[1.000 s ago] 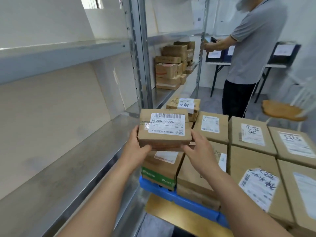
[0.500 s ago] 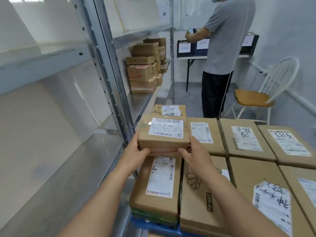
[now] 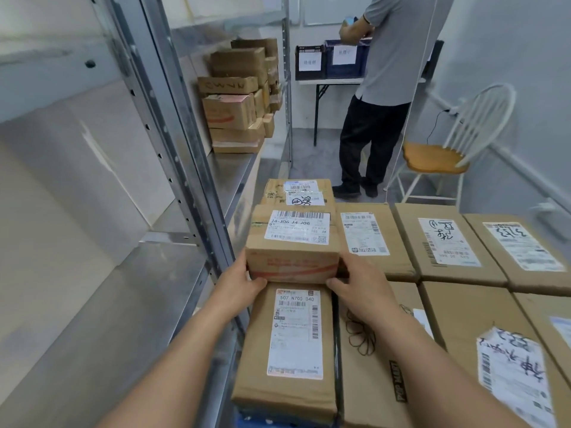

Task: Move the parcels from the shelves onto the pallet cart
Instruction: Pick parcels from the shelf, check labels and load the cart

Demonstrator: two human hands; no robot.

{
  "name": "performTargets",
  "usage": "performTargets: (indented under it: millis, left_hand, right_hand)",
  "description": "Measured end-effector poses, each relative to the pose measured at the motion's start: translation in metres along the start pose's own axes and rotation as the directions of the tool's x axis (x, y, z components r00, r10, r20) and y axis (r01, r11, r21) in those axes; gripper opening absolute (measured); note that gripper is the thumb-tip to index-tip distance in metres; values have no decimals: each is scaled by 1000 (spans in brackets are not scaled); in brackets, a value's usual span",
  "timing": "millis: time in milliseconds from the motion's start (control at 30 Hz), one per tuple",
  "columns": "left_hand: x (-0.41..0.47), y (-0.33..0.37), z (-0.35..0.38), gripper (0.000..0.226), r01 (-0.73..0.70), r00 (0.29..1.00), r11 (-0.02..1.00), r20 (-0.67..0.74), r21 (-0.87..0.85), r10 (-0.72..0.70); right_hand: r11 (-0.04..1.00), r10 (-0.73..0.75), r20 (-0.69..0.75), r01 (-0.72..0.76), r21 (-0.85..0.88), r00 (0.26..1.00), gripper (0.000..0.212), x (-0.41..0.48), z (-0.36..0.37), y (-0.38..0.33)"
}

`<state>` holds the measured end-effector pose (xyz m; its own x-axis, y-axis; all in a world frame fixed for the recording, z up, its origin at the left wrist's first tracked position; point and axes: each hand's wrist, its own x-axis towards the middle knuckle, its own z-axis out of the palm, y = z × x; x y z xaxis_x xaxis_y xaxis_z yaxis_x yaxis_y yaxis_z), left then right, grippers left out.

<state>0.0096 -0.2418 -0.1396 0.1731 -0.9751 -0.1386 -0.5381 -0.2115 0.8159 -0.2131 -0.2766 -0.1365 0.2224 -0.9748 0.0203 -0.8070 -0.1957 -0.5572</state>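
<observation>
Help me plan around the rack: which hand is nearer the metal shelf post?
Left. The left hand grips the J4-J06 parcel on the side next to the shelf post; the right hand grips its opposite side, farther away.

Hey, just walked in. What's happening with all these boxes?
A person is moving parcels off a metal shelf. Their left hand and right hand hold a small labelled parcel by its two ends, low over the brown parcels packed side by side next to the shelving. Whether it has touched down is unclear. More stacked parcels wait on the far shelf. Another person stands at a table in the back.
</observation>
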Motion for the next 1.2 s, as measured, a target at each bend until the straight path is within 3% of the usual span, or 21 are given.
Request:
performTargets:
  millis: [633,800,967,1200]
  left_hand:
    - [16,0,4,43,-26,1000,997,-15,75,28]
    - [11,3,4,52,4,1000,998,-29,56,-3]
    - [-7,9,6,69,36,994,999,-102,40,-32]
    - [-61,6,18,74,191,940,982,-287,1,-183]
  right_hand:
    - [999,8,-54,-10,-46,998,38,12,7,2]
    - [998,-31,-64,27,-65,997,37,9,4,1]
    - [991,-58,-105,44,-125,993,32,-2,-1,4]
    - [969,-178,-210,134,-207,961,27,-39,-4,3]
